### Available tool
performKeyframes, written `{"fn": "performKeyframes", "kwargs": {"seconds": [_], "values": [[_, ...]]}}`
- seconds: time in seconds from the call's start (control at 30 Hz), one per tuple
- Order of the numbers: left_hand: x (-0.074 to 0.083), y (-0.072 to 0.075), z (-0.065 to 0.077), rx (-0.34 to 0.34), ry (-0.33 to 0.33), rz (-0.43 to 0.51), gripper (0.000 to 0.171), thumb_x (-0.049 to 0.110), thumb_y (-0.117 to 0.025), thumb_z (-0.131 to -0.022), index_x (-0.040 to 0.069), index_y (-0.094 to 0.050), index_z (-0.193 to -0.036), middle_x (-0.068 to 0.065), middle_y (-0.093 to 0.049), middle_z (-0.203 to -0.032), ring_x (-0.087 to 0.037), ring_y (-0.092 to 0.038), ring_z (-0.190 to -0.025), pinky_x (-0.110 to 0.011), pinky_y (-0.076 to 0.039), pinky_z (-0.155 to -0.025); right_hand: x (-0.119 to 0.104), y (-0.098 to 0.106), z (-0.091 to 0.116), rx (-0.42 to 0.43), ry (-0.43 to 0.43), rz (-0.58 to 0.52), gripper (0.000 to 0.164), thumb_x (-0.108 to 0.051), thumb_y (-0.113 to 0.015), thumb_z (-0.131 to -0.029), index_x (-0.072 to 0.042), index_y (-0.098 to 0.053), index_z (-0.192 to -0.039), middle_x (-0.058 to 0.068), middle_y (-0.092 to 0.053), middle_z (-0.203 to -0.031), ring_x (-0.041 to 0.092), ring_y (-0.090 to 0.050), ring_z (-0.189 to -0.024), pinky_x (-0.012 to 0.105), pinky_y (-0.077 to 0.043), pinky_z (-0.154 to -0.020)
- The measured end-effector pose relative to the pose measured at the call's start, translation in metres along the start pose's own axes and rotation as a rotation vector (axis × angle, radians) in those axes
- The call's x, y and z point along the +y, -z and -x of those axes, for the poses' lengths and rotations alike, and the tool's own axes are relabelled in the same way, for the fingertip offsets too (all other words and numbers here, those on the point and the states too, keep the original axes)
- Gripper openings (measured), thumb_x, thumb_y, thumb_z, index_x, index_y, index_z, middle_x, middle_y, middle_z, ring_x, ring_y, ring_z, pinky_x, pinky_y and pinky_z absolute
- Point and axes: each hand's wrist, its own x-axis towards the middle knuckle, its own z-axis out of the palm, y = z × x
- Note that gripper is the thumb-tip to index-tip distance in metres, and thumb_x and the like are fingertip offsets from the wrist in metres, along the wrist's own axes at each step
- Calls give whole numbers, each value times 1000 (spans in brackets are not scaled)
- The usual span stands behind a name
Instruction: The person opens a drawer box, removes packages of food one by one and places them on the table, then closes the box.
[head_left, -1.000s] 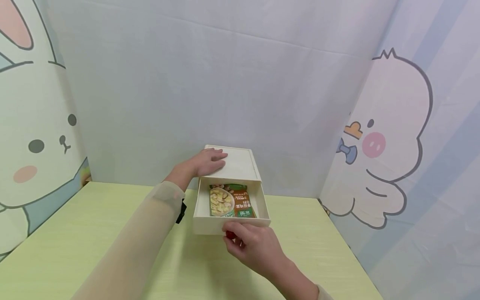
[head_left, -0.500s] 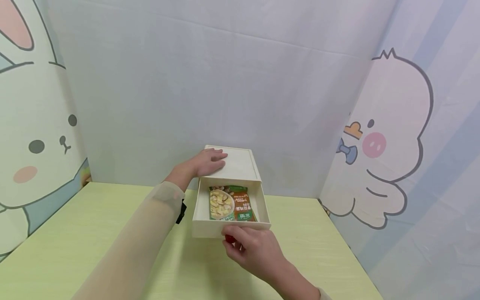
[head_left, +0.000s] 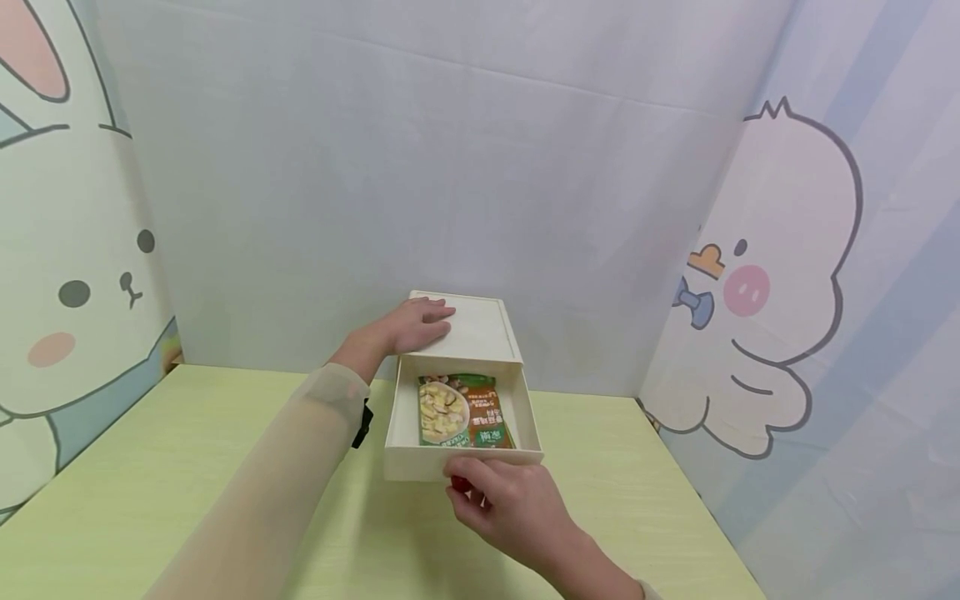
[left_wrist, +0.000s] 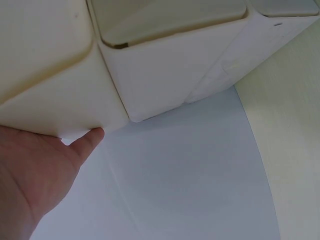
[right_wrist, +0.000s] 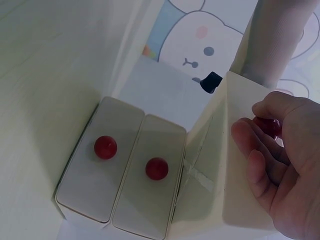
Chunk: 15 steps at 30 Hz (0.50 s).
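While our right hand [head_left: 513, 507] pinches the red knob [right_wrist: 268, 127] on the drawer [head_left: 414, 464], our left hand [head_left: 412, 326] rests, fingers extended, atop the cabinet [head_left: 482, 327], probably steadying it.

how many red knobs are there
3: one glossy round red knob in the right hand's grip, partly hidden; one on the middle white plastic drawer; one on the bottom drawer.
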Motion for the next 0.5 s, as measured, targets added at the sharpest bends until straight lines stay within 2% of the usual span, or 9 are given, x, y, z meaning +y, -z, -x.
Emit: {"fn": "performKeyframes", "kwargs": {"seconds": [0.3,0.5], "values": [[2,1,2,-1,-9,22,60,40,-40,-115,16,-43,-170,-11,-25,-183,-40,-10,-172,-63,-11,-138,-2,3,1,-6,9,-3,33,-13,-92,-80,-23,-75,-107,-17,-73,-84,-8,-62,-67,1,-47,-66],[3,1,3,-12,-11,38,60,39,-41,-115,16,-42,-171,-11,-24,-184,-40,-9,-173,-63,-11,-138,-4,5,3,-51,-31,-18,31,-14,-92,-83,-23,-75,-107,-16,-74,-84,-7,-62,-67,2,-48,-66]]}}
